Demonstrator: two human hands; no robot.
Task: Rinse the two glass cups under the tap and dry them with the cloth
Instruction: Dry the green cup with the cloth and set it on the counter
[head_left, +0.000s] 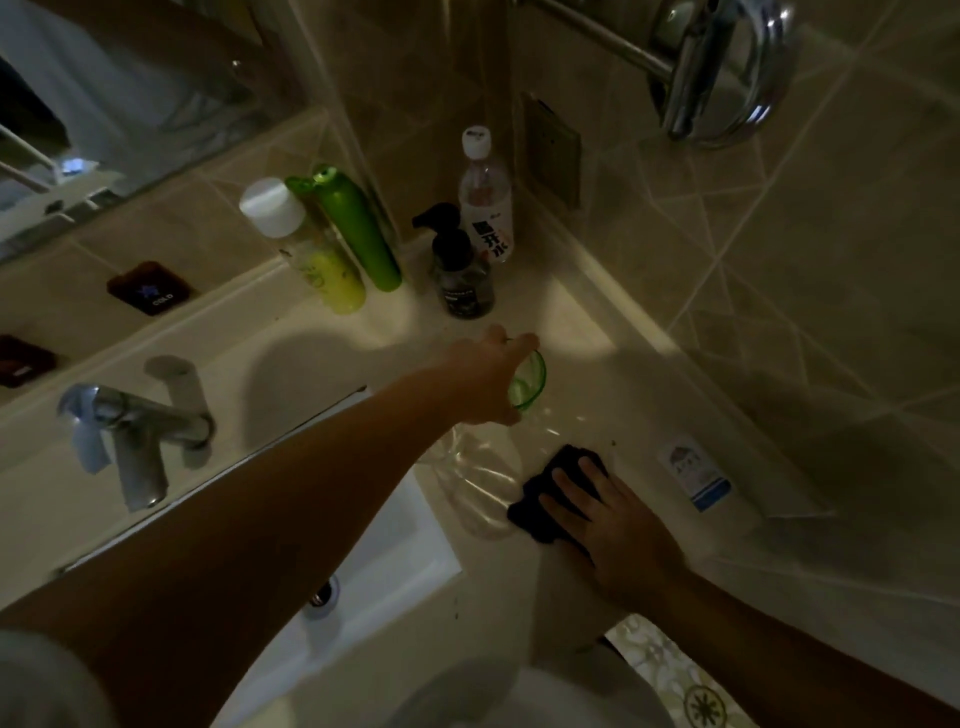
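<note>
My left hand (485, 376) reaches across the counter and grips a green glass cup (529, 383) by its side, close to the counter surface. A clear glass cup (475, 478) stands just in front of it, between the sink and a dark cloth (545, 499). My right hand (608, 514) lies on the dark cloth with fingers spread flat, pressing it onto the counter. The chrome tap (130, 441) stands at the left over the white sink (395, 561); no water is seen running.
Bottles stand at the back corner: a white-capped yellow one (306, 249), a green one (358, 234), a dark pump bottle (462, 275) and a clear water bottle (485, 197). A small white packet (696, 475) lies right of the cloth. The tiled wall rises at right.
</note>
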